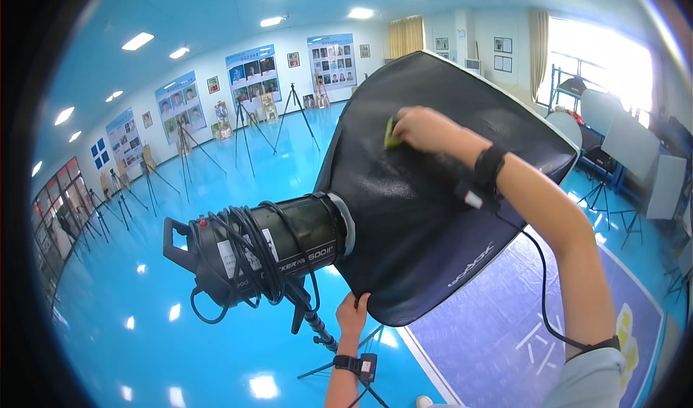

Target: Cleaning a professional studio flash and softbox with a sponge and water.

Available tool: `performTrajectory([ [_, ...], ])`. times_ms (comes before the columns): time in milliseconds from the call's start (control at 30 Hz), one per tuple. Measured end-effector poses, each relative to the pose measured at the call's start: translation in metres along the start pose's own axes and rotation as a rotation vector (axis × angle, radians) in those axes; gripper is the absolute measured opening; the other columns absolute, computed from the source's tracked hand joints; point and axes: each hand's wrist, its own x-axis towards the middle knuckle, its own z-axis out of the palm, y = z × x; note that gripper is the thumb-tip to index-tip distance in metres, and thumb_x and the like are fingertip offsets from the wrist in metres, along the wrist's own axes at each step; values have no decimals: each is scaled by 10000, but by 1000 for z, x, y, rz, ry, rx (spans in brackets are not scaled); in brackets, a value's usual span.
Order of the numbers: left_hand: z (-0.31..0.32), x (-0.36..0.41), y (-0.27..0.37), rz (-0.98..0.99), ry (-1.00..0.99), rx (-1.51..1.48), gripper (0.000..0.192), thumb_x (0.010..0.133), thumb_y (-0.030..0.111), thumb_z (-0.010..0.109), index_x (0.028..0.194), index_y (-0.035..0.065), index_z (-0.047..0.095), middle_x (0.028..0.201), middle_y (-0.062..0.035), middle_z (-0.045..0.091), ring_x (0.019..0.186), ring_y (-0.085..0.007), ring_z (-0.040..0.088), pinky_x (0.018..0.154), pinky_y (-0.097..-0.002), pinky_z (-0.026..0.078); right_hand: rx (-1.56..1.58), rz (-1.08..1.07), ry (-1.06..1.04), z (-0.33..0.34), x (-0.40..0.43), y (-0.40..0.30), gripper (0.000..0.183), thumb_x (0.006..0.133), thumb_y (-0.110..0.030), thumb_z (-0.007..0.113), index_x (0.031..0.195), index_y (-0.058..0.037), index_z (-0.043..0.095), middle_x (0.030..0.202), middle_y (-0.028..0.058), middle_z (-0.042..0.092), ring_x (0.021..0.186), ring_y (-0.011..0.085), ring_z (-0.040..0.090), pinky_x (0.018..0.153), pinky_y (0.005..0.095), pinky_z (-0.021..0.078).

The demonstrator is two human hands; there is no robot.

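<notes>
A black Godox softbox [427,186] fills the centre, fixed to a studio strobe light [270,251] with its black power cable [243,245] coiled around the body. My right hand [422,129], slightly blurred, presses a yellow-green cloth or sponge [392,133] against the softbox's upper side. Lower down, my left hand [354,310] pinches the bottom edge of the softbox near the light's mount. A light stand [320,327] carries the strobe from below. Both wrists wear black straps with small cabled devices.
Several tripods [295,110] stand along the left and back walls, before posters [252,72] and framed pictures. A purple printed mat [487,321] lies on the glossy blue floor [216,354] at lower right. Reflector panels [631,142], stands and a blue rack crowd the right side by the window.
</notes>
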Motion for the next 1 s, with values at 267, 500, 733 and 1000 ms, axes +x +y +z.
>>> performTrajectory([
  [267,9,0,-10,-6,14,-27,308,839,330,591,877,26,623,729,-174,616,667,-350,599,572,-387,453,81,226,23,27,29,-18,206,749,-136,555,884,-50,685,881,161,619,849,338,588,767,392,481],
  [500,8,-2,-12,30,25,-13,293,823,309,604,849,18,620,700,-174,609,644,-354,593,560,-389,451,120,-9,41,41,17,-62,145,731,-92,567,828,-74,674,893,131,574,785,319,589,721,387,482],
  [733,5,-5,-10,81,37,30,281,799,291,634,762,14,602,617,-152,574,546,-338,562,493,-384,421,11,410,-15,-13,-34,34,252,746,-89,530,963,-107,655,938,122,575,901,320,581,818,392,466],
  [1000,1,-15,-12,111,10,-5,269,799,274,627,760,9,602,640,-172,581,581,-358,572,504,-389,428,-404,998,9,-76,-212,181,125,732,-157,605,781,-70,680,752,179,634,770,336,625,687,402,486],
])
